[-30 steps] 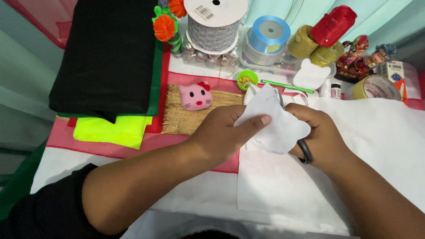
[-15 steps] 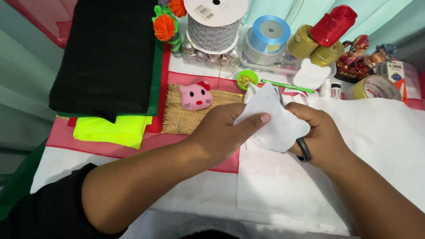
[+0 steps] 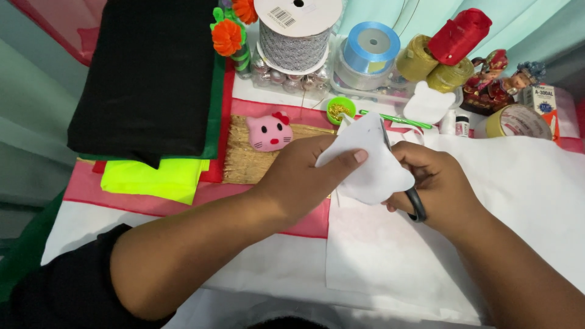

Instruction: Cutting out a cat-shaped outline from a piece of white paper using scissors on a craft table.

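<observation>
My left hand (image 3: pixel 308 176) pinches a small white felt piece (image 3: pixel 368 161), thumb on top, and holds it above the table. My right hand (image 3: pixel 436 183) grips black-handled scissors (image 3: pixel 415 204), whose blade runs up along the right edge of the felt piece. Under both hands lies a large white felt sheet (image 3: pixel 512 213) spread over the table. Most of the scissors is hidden by my fingers and the felt.
A pink cat-face toy (image 3: pixel 269 132) lies on a straw mat (image 3: pixel 244 163). Folded black fabric (image 3: pixel 152 73) and neon yellow fabric (image 3: pixel 152 178) sit at the left. Ribbon spools (image 3: pixel 370 47), a silver trim reel (image 3: pixel 295 36), a cut white shape (image 3: pixel 428 103) and a tape roll (image 3: pixel 518 120) line the back.
None beyond a slight shift: the felt piece and both hands stay in almost the same place, with the scissors still at the felt's right edge.
</observation>
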